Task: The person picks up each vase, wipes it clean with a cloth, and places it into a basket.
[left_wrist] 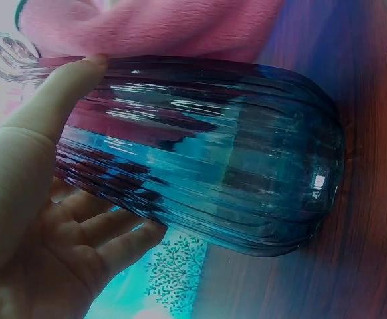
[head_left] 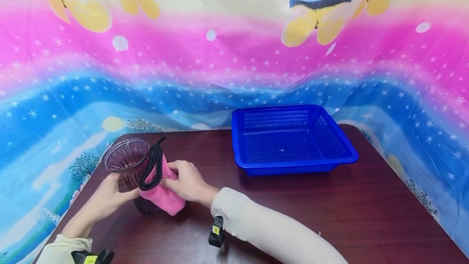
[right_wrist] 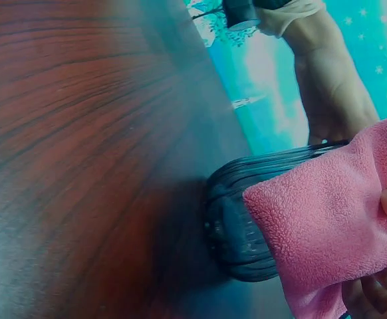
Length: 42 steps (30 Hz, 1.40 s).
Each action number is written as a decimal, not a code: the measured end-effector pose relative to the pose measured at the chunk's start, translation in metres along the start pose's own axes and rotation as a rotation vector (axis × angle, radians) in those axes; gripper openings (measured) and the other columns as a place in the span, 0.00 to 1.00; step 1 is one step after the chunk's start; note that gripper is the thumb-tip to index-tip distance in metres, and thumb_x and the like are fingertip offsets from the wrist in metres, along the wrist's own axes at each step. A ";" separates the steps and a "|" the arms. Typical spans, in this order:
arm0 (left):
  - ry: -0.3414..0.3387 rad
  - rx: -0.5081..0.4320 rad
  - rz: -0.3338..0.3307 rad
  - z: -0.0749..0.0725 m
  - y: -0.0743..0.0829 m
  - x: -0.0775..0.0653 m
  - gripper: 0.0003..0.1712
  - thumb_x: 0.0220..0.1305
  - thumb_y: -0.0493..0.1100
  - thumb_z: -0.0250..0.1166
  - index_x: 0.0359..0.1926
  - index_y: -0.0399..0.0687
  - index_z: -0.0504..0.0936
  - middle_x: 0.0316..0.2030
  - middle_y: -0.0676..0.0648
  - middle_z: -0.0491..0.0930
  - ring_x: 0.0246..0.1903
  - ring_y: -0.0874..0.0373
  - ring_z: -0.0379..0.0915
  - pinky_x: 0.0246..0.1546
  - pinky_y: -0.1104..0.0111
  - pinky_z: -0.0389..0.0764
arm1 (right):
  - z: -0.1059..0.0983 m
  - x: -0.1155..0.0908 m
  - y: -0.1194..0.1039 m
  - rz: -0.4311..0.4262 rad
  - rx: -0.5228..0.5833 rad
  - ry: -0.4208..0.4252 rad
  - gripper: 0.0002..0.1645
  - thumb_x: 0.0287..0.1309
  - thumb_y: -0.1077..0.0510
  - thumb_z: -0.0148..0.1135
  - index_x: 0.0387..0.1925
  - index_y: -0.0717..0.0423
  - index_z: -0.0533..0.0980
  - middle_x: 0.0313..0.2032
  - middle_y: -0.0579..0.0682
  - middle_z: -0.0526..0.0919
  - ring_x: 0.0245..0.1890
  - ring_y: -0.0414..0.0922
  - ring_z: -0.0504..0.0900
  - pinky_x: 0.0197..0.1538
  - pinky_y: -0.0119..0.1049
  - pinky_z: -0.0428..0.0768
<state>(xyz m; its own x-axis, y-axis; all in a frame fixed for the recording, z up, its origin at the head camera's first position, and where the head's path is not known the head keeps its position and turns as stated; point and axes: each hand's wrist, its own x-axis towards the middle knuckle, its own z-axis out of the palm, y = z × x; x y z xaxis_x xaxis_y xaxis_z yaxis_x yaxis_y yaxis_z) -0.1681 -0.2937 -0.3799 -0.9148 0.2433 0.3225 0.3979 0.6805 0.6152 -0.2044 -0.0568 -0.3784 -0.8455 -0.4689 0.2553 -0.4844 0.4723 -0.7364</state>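
On the table (head_left: 210, 146), at left in the head view, a glass vase (head_left: 132, 174) is gripped mouth-up by the left hand (head_left: 108, 196), and a pink cloth (head_left: 166, 196) is pinched against it by the right hand (head_left: 188, 184); contact is made, what is left cannot be judged. In the left wrist view, the vase's long axis is shown near upright; in the right wrist view, its side is partly hidden by cloth.

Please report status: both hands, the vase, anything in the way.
Left hand grips vase. Right hand holds pink cloth at vase. Black cord close by, possibly in the way. Basket apart.
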 end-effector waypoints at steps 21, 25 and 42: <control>0.011 0.020 0.015 -0.001 0.000 0.000 0.39 0.49 0.40 0.75 0.62 0.48 0.70 0.47 0.80 0.69 0.44 0.84 0.69 0.43 0.85 0.72 | -0.010 0.006 -0.014 -0.013 0.027 -0.002 0.07 0.57 0.49 0.66 0.37 0.43 0.81 0.25 0.40 0.76 0.27 0.31 0.72 0.28 0.20 0.69; 0.007 0.019 0.008 -0.002 0.000 0.000 0.38 0.49 0.40 0.75 0.62 0.48 0.70 0.47 0.80 0.70 0.44 0.84 0.69 0.43 0.85 0.73 | -0.008 0.006 -0.012 -0.009 0.026 0.005 0.07 0.56 0.47 0.67 0.35 0.43 0.81 0.25 0.40 0.76 0.26 0.30 0.72 0.28 0.20 0.69; 0.013 0.047 -0.011 0.000 0.001 -0.001 0.37 0.51 0.42 0.74 0.62 0.41 0.70 0.53 0.52 0.79 0.48 0.90 0.61 0.46 0.89 0.66 | 0.000 0.001 0.000 -0.018 -0.049 0.011 0.10 0.56 0.48 0.67 0.25 0.47 0.78 0.24 0.40 0.73 0.26 0.32 0.69 0.28 0.20 0.65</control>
<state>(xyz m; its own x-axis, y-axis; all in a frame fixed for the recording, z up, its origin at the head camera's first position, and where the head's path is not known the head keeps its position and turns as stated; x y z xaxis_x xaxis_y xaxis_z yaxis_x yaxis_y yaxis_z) -0.1664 -0.2934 -0.3795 -0.9178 0.2270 0.3257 0.3841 0.7151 0.5841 -0.2050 -0.0569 -0.3781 -0.8387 -0.4700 0.2751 -0.5098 0.4999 -0.7001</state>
